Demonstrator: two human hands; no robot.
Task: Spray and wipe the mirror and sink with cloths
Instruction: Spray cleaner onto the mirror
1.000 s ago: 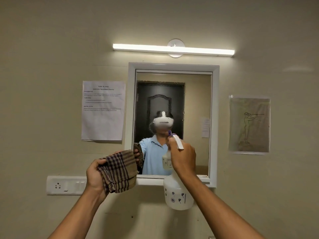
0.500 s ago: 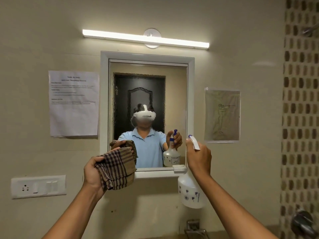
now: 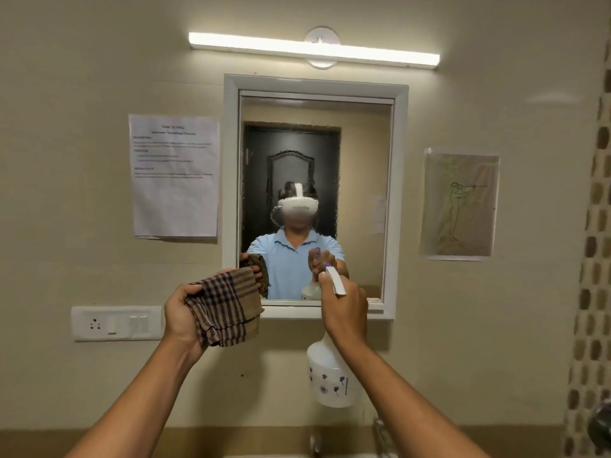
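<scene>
1. The left hand (image 3: 180, 317) grips a bunched checked cloth (image 3: 224, 309), fingers closed around it, low left of the mirror.
2. The right hand (image 3: 344, 309) is wrapped around the neck of a white spray bottle (image 3: 330, 380), nozzle toward the glass.
3. Farther off, the mirror (image 3: 360, 160) hangs on the wall, its middle misted.

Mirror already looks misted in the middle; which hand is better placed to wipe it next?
Left. The left hand holds the checked cloth bunched, raised beside the mirror at its lower left corner. The right hand is busy gripping the spray bottle.
</scene>
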